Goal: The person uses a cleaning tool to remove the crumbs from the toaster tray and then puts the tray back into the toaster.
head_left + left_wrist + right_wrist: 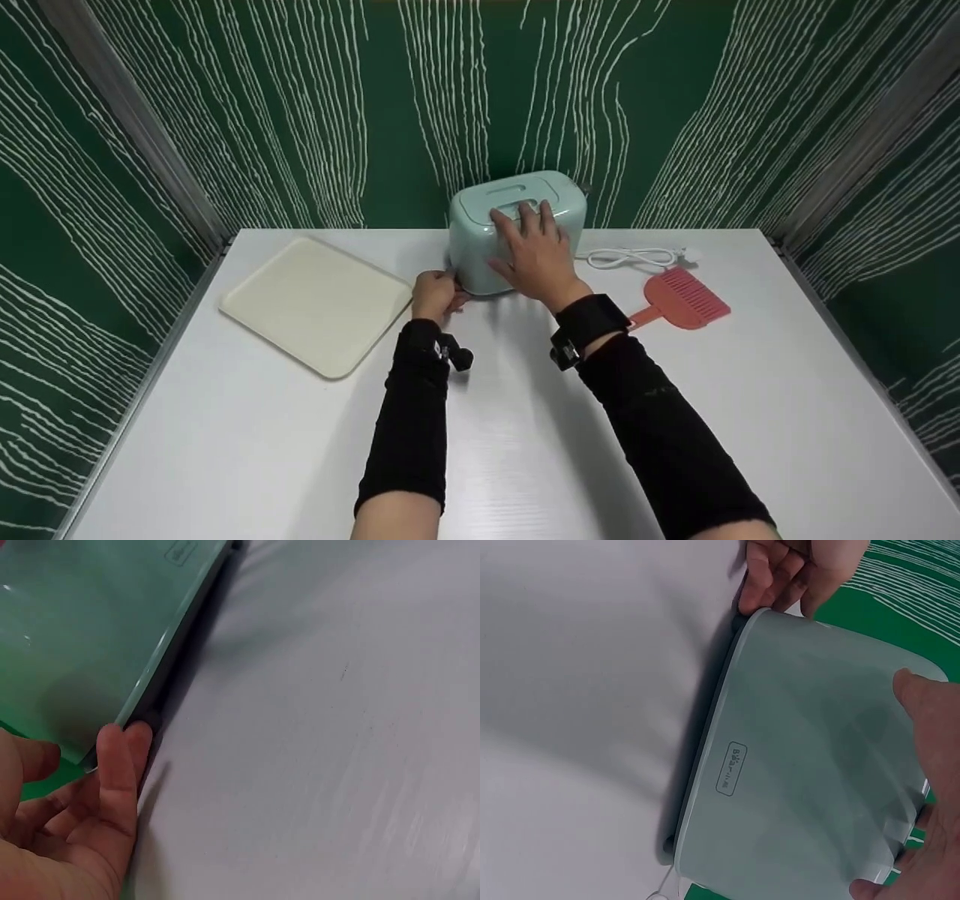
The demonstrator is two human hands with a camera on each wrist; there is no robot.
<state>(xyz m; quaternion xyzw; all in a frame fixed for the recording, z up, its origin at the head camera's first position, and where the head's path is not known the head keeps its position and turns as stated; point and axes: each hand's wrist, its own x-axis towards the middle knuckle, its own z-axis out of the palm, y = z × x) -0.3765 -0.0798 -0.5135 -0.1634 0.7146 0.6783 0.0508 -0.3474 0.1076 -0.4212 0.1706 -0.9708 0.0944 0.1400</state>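
A pale green toaster (480, 255) stands at the back edge of the white table, with two slots in its top. My left hand (435, 294) is at its lower left corner. In the left wrist view, that hand's fingers (116, 765) curl in at the base edge beside a small dark foot, and the thumb lies near the toaster's side. My right hand (541, 255) rests on the toaster, its fingers spread over the top by the front slot and its thumb on the front face. A small printed logo (731, 769) shows on that face.
A cream square tray (315, 307) lies left of the toaster, close to my left hand. To the right are a bundled white cord (634, 259) and a flat red tool (682, 300) with comb-like teeth and a handle. Green walls with white lines (405, 112) enclose the table's back and sides.
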